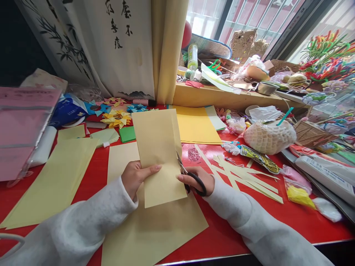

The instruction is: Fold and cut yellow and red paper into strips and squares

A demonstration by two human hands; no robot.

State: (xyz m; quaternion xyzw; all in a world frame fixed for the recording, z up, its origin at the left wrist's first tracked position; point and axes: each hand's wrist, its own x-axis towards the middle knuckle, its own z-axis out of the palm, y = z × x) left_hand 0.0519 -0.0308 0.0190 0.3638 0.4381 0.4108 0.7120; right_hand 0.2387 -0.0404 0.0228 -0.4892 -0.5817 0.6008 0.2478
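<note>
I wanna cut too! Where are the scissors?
In the head view, the scissors are in the right hand, at the right edge of the cream sheet held in the left hand.

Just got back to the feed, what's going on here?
A person in light sleeves holds a pale yellow sheet up in the left hand, thumb on its front. The right hand has a pair of scissors, its blades at the sheet's right side, where a narrow band runs upward from them. A larger sheet lies beneath on the red table. Narrow paper strips lie to the right, and more pale yellow sheets to the left.
</note>
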